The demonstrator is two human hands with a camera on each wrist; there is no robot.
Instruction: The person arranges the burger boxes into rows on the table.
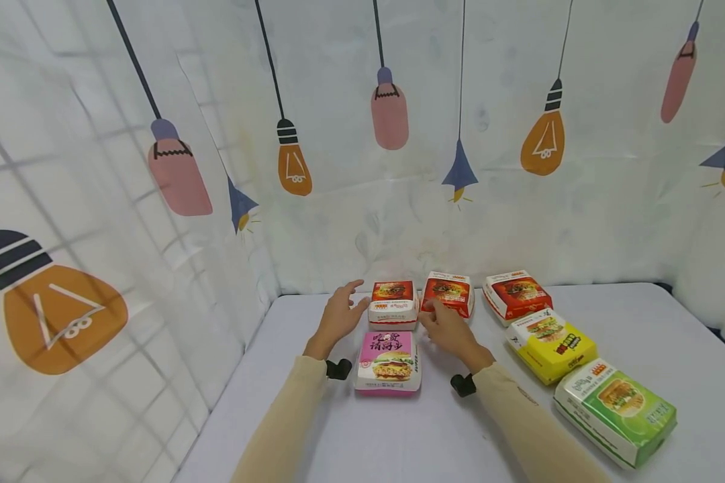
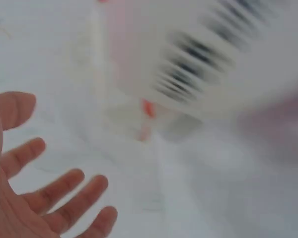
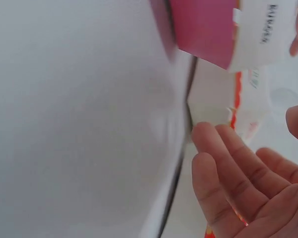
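Observation:
My left hand (image 1: 338, 315) is just left of a white burger box with a red lid (image 1: 393, 305) in the head view. Its fingers are spread and hold nothing; in the left wrist view that hand (image 2: 44, 198) is apart from a blurred white box (image 2: 198, 59) with a barcode. On the other side, my right hand (image 1: 450, 330) holds nothing, fingers loosely bent. It overlaps the near edge of a second red burger box (image 1: 448, 290); contact cannot be told. Between the forearms lies a pink burger box (image 1: 389, 362), nearer than the first red one.
Along the right side lie a third red burger box (image 1: 517, 295), a yellow one (image 1: 552, 342) and a green one (image 1: 619, 406). Behind the white table (image 1: 435, 443) hangs a curtain (image 1: 338, 235) printed with lamps, which also runs down the left.

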